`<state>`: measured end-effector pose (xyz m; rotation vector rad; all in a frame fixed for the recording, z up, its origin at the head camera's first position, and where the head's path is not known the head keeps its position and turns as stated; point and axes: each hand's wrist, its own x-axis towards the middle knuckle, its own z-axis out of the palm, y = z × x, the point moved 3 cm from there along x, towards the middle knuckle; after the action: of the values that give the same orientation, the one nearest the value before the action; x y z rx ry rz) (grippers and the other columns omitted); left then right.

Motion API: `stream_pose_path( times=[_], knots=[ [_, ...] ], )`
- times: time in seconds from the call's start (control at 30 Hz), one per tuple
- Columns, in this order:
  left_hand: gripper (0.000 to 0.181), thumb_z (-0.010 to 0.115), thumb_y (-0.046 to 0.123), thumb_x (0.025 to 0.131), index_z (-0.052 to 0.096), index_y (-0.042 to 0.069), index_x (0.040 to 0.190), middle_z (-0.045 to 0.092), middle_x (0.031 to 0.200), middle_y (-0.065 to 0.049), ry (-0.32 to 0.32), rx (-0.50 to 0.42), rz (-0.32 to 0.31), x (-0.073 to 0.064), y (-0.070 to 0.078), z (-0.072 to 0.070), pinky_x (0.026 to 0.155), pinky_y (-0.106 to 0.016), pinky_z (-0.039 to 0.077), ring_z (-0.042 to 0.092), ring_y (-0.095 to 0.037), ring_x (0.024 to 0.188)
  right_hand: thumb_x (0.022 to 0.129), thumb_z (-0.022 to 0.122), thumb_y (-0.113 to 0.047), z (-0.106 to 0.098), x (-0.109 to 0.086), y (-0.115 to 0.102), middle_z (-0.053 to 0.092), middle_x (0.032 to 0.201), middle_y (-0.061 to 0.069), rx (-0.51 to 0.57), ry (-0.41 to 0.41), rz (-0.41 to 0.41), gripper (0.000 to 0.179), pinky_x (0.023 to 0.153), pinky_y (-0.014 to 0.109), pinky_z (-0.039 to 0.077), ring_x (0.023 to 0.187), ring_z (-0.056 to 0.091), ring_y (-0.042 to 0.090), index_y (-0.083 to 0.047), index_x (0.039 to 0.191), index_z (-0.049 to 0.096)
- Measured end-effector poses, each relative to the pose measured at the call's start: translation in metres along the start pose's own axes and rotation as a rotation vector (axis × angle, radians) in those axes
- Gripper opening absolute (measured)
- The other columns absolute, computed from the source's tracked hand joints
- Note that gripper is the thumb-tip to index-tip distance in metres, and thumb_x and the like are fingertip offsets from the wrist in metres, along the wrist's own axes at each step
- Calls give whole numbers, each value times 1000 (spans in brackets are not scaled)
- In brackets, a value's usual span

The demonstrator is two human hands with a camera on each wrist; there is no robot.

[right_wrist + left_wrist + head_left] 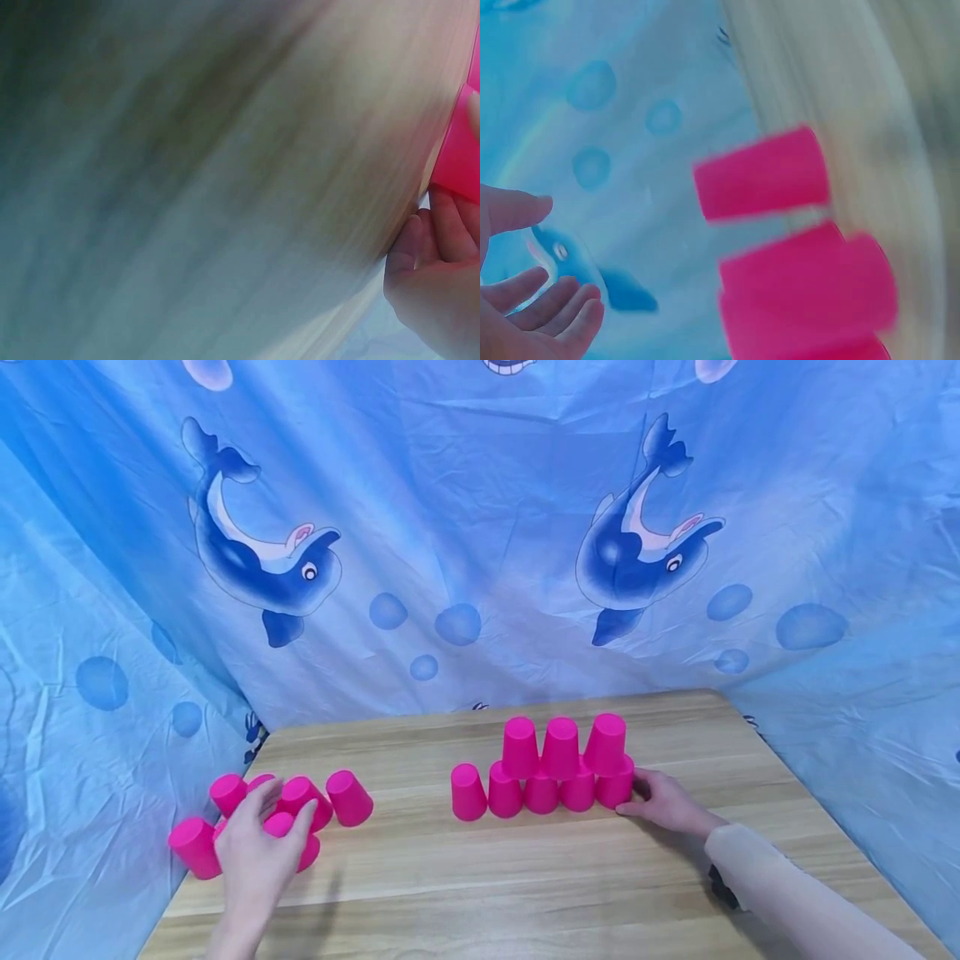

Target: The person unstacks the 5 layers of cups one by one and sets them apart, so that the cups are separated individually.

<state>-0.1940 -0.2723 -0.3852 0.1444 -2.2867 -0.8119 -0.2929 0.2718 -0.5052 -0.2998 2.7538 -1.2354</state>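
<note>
Toward the right of the table, several upside-down pink cups (468,793) stand in a row, with three more pink cups (561,748) resting on top of them. My right hand (667,803) grips the bottom cup at the right end (615,785), thumb on its near side and fingers round the far side. That pink cup (459,154) shows at the edge of the right wrist view. Over at the left, my left hand (258,852) hovers over a cluster of pink cups (195,847) and hides part of it. The left wrist view shows its fingers (555,307) and thumb apart with nothing between them.
A single pink cup (350,798) stands at the cluster's right side. The wooden table (465,893) is enclosed behind and at both sides by a blue curtain (480,552) printed with dolphins. A dark band (722,887) circles the right wrist below the pale sleeve (787,885).
</note>
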Motion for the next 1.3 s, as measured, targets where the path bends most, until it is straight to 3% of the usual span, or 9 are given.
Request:
stream_pose_path(
  times=[0.07,0.13,0.27,0.43,0.67,0.87,0.97,1.13,1.3],
  knots=[
    [58,85,17,72,60,4,123,65,112,-13,-2,-39,59,0,13,8,87,-27,48,64,-33,99,76,81,-28,0,0,0,53,131,20,-1,3,-6,73,95,50,43,121,48,40,-1,135,49],
    [57,84,16,72,61,3,122,65,112,-12,-14,-78,115,-1,26,17,85,-36,50,64,-32,98,77,81,-27,0,0,0,53,132,20,-2,4,-11,72,95,51,42,122,47,41,0,136,49],
    [55,86,14,70,62,2,119,66,111,-12,-44,-169,212,-1,54,40,82,-39,51,65,-28,96,77,81,-28,0,-1,-1,52,132,20,-5,4,-4,73,95,51,42,122,47,41,-1,136,48],
    [56,87,13,68,61,1,117,66,108,-13,-109,-296,285,-1,92,69,82,-38,52,65,-28,95,76,81,-28,0,-1,-1,52,132,19,-5,0,-1,73,95,51,42,122,47,41,-1,136,49],
    [60,85,21,72,58,4,123,62,118,-11,-358,-380,177,-7,135,117,87,-42,50,61,-28,103,77,81,-27,-1,1,0,54,131,19,-23,10,3,70,95,51,42,121,48,40,-2,135,50],
    [67,83,26,74,54,5,130,58,126,-11,-479,-398,134,-12,157,155,86,-44,51,58,-30,109,76,81,-29,1,0,1,53,131,19,-27,6,13,72,95,51,43,121,48,40,-2,135,50],
    [68,82,27,75,52,7,133,56,129,-10,-515,-401,106,-15,163,167,86,-43,51,56,-30,111,76,82,-30,1,0,1,53,132,19,-31,8,23,74,95,51,43,121,48,41,-2,136,50],
    [72,83,28,74,50,8,135,55,129,-11,-520,-402,43,-18,168,181,86,-40,51,55,-30,112,76,82,-29,1,1,1,53,132,18,-31,15,38,73,96,50,42,122,47,39,-3,136,49],
    [70,82,29,76,51,9,134,58,125,-9,-512,-430,33,-20,174,191,84,-38,52,56,-28,110,76,82,-30,1,0,-1,52,133,19,-24,15,51,75,96,51,42,123,46,40,-3,137,49]
  ],
)
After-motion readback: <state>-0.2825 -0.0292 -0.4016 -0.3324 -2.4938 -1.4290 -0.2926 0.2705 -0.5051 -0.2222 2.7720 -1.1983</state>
